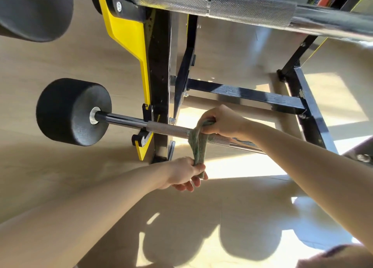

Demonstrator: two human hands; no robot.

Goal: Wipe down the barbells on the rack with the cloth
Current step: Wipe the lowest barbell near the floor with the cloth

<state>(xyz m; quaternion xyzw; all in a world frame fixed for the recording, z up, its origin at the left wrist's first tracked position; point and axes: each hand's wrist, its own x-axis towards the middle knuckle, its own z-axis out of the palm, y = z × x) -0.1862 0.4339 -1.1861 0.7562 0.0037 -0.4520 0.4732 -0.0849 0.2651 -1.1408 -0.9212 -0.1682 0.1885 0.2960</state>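
A low barbell (165, 129) with a knurled steel shaft and a black round weight (70, 111) at its left end rests in the rack's yellow hooks. A green cloth (198, 146) is looped over the shaft. My right hand (224, 119) grips the cloth's upper end above the bar. My left hand (186, 173) grips the lower end below the bar. A second barbell (212, 4) with a knurled shaft lies across the top of the view, close to the camera.
The rack's black and yellow upright (159, 76) stands just left of the cloth. Black base bars (248, 95) run behind the low barbell and down the right side. Another black weight (34, 13) hangs at the top left. The floor is light wood with sun patches.
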